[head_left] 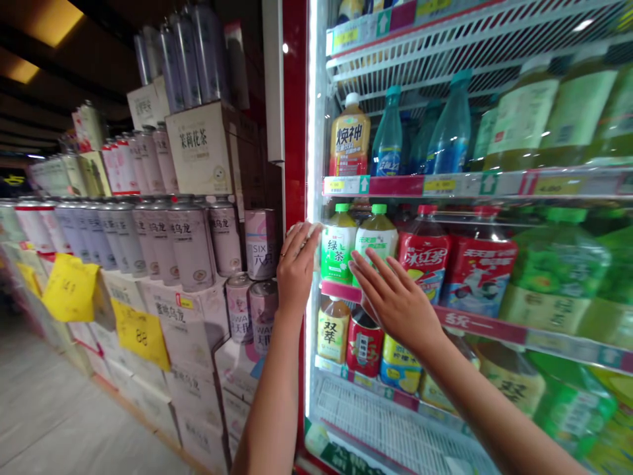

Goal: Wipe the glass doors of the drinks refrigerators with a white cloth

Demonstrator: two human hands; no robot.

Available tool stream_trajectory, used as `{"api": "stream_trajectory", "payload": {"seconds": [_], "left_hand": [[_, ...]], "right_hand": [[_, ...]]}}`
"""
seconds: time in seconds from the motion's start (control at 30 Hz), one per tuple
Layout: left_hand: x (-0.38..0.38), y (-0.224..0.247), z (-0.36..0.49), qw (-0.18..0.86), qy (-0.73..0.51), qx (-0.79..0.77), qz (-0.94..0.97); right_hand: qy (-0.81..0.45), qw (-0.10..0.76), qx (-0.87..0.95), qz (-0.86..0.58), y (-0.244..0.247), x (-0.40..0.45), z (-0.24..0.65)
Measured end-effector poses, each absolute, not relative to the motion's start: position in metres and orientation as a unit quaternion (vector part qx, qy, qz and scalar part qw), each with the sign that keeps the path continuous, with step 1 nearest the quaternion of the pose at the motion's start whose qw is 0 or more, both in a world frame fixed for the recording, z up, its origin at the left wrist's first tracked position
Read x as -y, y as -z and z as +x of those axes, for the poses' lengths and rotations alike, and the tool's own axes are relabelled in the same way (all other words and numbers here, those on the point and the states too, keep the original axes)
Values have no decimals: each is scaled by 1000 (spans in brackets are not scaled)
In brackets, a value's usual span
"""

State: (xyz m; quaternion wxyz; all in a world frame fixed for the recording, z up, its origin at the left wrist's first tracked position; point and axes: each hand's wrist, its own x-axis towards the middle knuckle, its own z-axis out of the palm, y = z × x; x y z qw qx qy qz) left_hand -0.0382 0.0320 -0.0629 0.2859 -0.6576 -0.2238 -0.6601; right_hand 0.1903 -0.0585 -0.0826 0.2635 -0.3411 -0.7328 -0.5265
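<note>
White cloth [314,229], at the cooler's left edge, about level with the upper part of the green-tea bottle [339,251]. Mostly covered by fingers; the visible bit is pale, thin, crumpled. Its full outline can't be made out.

Left hand [295,267] holds it, fingers close together and bent lightly over it, ring on one finger. Right hand [403,303] bare, palm forward, fingers stretched out with slight gaps, nothing in them; it stands before the green-tea row, fingertips overlapping the second bottle. Contact with any surface there: cannot tell.

Room: a narrow gap between the two sets of fingertips, widening toward the forearms. Left of the left wrist, tight: pink cans [260,244] just beside it. Cooler's left side is a red frame [294,99] with a bright light strip [312,119] along its inner edge.

Farther out: red-labelled bottles [479,270] right of the green tea; wire rack [376,406] near the cooler's bottom edge. Away left, tall cans [190,247] on stacked cartons [185,320], yellow price sign [141,333], open floor [59,396] beyond.
</note>
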Motion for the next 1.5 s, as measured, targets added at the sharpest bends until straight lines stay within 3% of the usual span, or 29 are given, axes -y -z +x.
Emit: {"api": "stream_trajectory", "payload": {"seconds": [0.2, 0.47, 0.6, 0.87, 1.17, 1.33, 1.5], "left_hand": [[-34, 71, -26, 248, 710, 318, -577], [-20, 72, -6, 320, 604, 190, -704], [-22, 81, -8, 352, 647, 193, -648], [-11, 80, -2, 271, 704, 240, -611], [-10, 86, 3, 324, 712, 250, -571], [-6, 92, 4, 248, 673, 266, -644], [-6, 82, -10, 284, 601, 261, -700]], "right_hand": [[502, 270, 748, -340, 83, 58, 190], [482, 284, 757, -337, 84, 58, 191], [484, 286, 756, -335, 84, 58, 191], [477, 294, 758, -332, 85, 58, 192], [471, 285, 764, -337, 83, 59, 193], [456, 291, 771, -335, 83, 60, 194], [472, 288, 764, -332, 83, 62, 193]]}}
